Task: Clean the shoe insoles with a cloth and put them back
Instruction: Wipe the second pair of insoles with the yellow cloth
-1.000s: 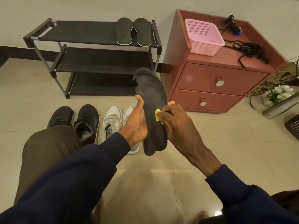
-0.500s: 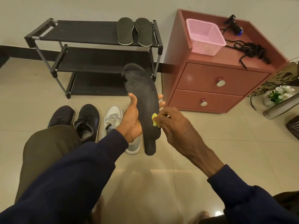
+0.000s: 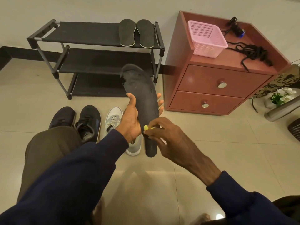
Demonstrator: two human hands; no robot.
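Note:
My left hand [image 3: 130,118] grips a worn black insole [image 3: 142,98] around its middle, holding it nearly upright above the floor, toe end up. My right hand [image 3: 168,138] pinches a small yellow cloth [image 3: 146,127] against the insole's lower part, near the heel. Most of the cloth is hidden under my fingers. Two more dark insoles [image 3: 136,33] lie side by side on the top shelf of the black shoe rack [image 3: 90,34]. On the floor stand a pair of black sneakers [image 3: 87,120] and a pair of white sneakers [image 3: 113,117], partly behind my left arm.
A red two-drawer cabinet [image 3: 215,85] stands right of the rack, carrying a pink basket [image 3: 206,38] and black cords [image 3: 253,52]. At the far right are a small pot of white flowers [image 3: 281,95] and a metal cylinder [image 3: 282,109]. My knee [image 3: 50,143] fills the lower left.
My left hand has tilted the insole's toe end to the left and raised it. My right hand has slid the yellow cloth down the insole toward the heel.

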